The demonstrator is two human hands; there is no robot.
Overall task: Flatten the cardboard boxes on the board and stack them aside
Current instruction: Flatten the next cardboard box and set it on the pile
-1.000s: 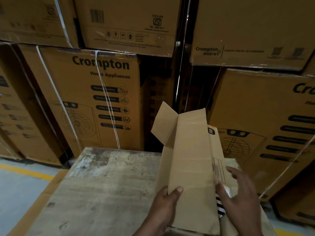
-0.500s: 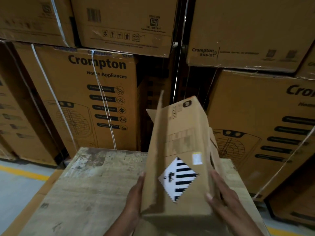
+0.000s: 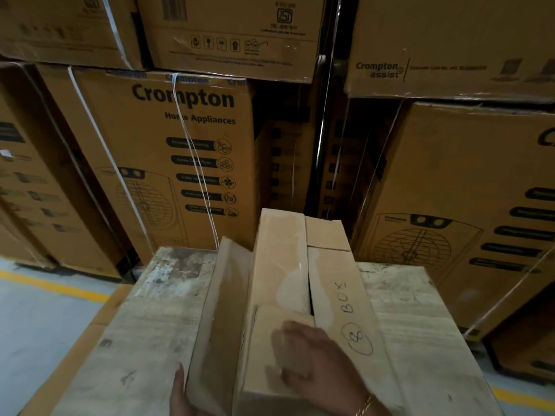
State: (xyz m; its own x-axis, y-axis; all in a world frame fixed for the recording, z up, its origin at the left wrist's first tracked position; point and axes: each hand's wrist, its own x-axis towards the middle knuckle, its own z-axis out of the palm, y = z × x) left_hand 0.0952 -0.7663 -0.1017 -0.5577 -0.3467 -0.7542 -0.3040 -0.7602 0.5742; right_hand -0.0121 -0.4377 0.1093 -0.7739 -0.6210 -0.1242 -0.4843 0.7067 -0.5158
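Observation:
A long brown cardboard box (image 3: 327, 265) lies lengthwise on the worn wooden board (image 3: 144, 325), with "BOX" and a circled 8 handwritten on its top. A loose side flap (image 3: 228, 295) stands up along its left side. My right hand (image 3: 312, 361) rests on the near end of the box top, over a small end flap; it is blurred by motion. My left hand (image 3: 181, 394) shows only at the bottom edge, with a straight finger touching the outside of the left flap.
Tall stacks of strapped Crompton appliance cartons (image 3: 168, 151) wall in the far side of the board, and more cartons (image 3: 468, 235) stand at the right. Grey floor with a yellow line (image 3: 51, 283) lies to the left.
The box, held upright on end between both hands before, has been turned and laid down on the board. My right hand moved onto its top; my left hand dropped low by the flap.

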